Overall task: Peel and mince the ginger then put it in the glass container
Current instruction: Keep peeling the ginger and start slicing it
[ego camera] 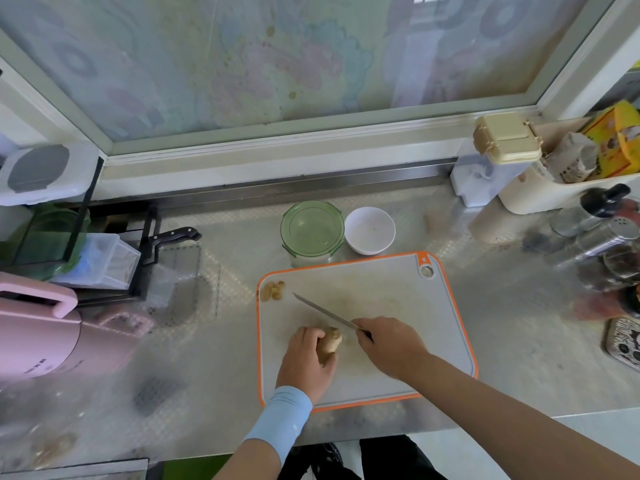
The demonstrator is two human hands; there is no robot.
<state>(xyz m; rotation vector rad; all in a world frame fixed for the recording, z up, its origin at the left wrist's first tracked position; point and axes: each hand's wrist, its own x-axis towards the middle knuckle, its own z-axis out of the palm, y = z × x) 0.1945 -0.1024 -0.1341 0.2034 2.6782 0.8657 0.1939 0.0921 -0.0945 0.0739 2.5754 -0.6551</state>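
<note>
A grey cutting board with an orange rim (398,306) lies on the steel counter. My left hand (306,362) grips a tan piece of ginger (330,342) on the board's near left part. My right hand (389,344) holds a knife (323,311) by the handle, its blade slanting up and left just above the ginger. A small pile of ginger peelings (273,290) sits at the board's far left corner. Behind the board stands the glass container with a green lid (311,230).
A white bowl (369,230) stands next to the glass container. On the left are a pink appliance (41,334), a black rack with a second knife (176,233) and clear boxes. Jars, shakers and a cream bin (554,195) crowd the right side. The counter edge runs along the bottom.
</note>
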